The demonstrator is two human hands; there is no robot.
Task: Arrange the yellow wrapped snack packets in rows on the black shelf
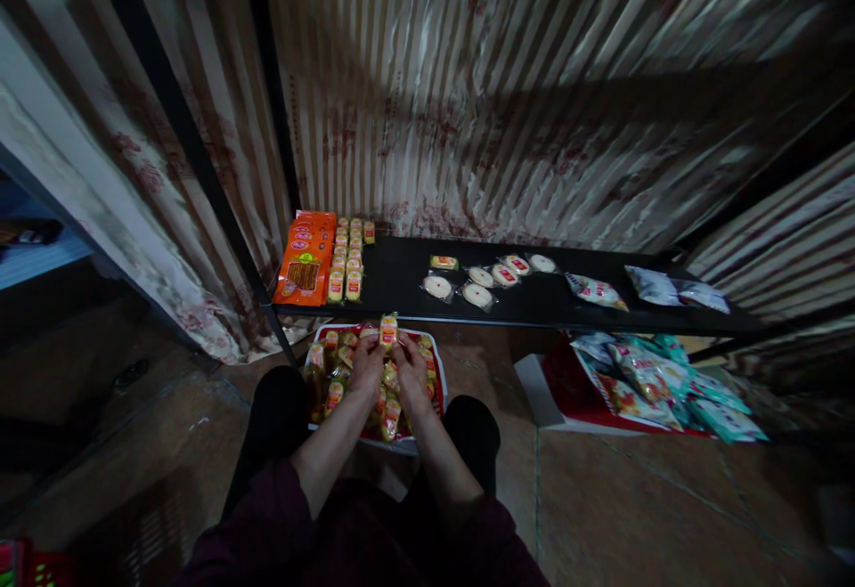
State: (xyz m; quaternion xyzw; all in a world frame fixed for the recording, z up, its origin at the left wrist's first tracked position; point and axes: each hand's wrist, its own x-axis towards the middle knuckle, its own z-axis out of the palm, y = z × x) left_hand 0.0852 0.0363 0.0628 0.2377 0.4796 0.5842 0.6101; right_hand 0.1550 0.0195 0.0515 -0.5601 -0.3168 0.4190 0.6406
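Both hands meet over a white-rimmed basket (435, 338) that stands between my knees, filled with small yellow packaged cakes (334, 395). My left hand (367, 364) and my right hand (411, 366) pinch one wrapped cake (388, 331) between their fingertips, held upright near the shelf's front edge. Its label is orange and white. On the black shelf (394, 280), rows of the same cakes (346, 257) stand at the left, beside a stack of orange snack packets (305, 257).
Several round white wrapped pastries (478, 295) and a single yellow cake (443, 262) lie mid-shelf. Farther right are snack bags (596, 291). Below them, a box (544, 395) of teal and white bags (668, 378) sits on the floor. Black shelf posts (200, 159) rise at the left.
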